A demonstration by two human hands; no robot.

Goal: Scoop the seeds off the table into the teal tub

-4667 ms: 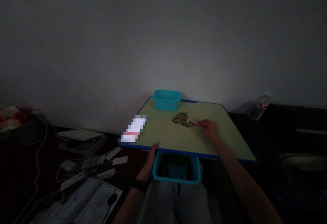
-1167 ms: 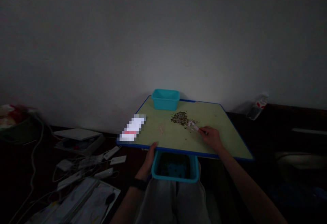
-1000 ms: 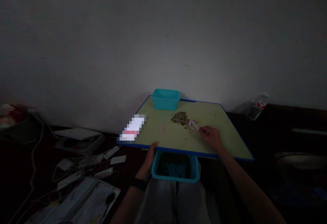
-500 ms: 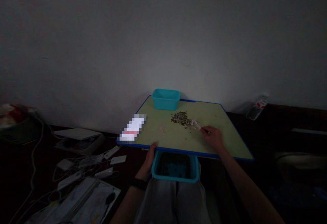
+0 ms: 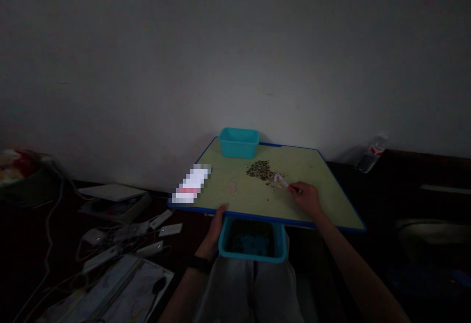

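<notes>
My right hand [image 5: 305,198] is closed on a slim pale tool [image 5: 281,180]. Its angled, light-coloured head rests by a heap of small dark and light grains [image 5: 259,170]; the exact kind of tool is too dim to make out. These grains lie on a pale yellow-green board [image 5: 294,161] with a blue rim. At the board's near edge, my left hand [image 5: 217,225] grips the rim, thumb on top and the other fingers hidden below. To the heap's left lies a thin patch of pale grains [image 5: 232,187]. Below the near edge, a turquoise tub [image 5: 253,258] with dark contents sits on my lap.
Another turquoise tub [image 5: 238,148] stands at the board's back left. A pixelated bright phone-like slab [image 5: 191,184] lies at the left edge. White chargers and cables [image 5: 147,234] crowd the floor at left. A clear bottle [image 5: 371,154] leans at the wall, right.
The tool's head has dipped slightly and shifted a little toward me beside the grains. My left hand and both tubs stay in place.
</notes>
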